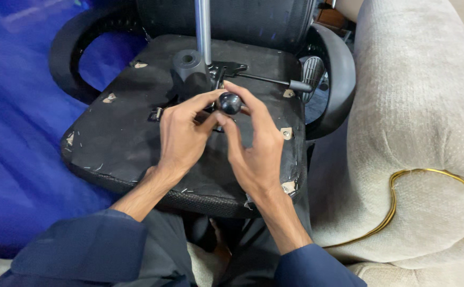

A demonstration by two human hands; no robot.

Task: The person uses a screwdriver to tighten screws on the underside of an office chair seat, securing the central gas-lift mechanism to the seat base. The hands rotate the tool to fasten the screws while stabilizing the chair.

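Sleeves: dark blue cuffs point(83, 242) sat nearest the camera, both forearms reaching forward over the upturned seat.
Left hand: the left hand point(181, 135) was partly closed, thumb and forefinger pinched toward the round black knob point(230, 102) just beyond its fingertips; whether it truly gripped the knob could not be told.
Right hand: the right hand point(256, 146) curled around the same knob from the other side, fingers bent over the top, thumb beneath; it appeared to have hold of it.
Knob: sat between both sets of fingertips, over the metal mechanism plate point(226, 69) on the chair underside point(120, 138).
Step in hand: judging by the grip, the knob was being turned or seated on its stem, with the left hand steadying.
Next move: it would likely call for a firm twist with the wrist kept low.
Beyond the hands: a black hub point(189, 66) and a grey gas cylinder point(203, 29) rose just past the fingers; a lever rod point(274, 81) ran off to the right.
Edges: armrest loops point(69, 53) flanked both sides.
Room: a cream sofa arm point(418, 133) crowded the right; blue floor point(14, 133) lay open to the left.
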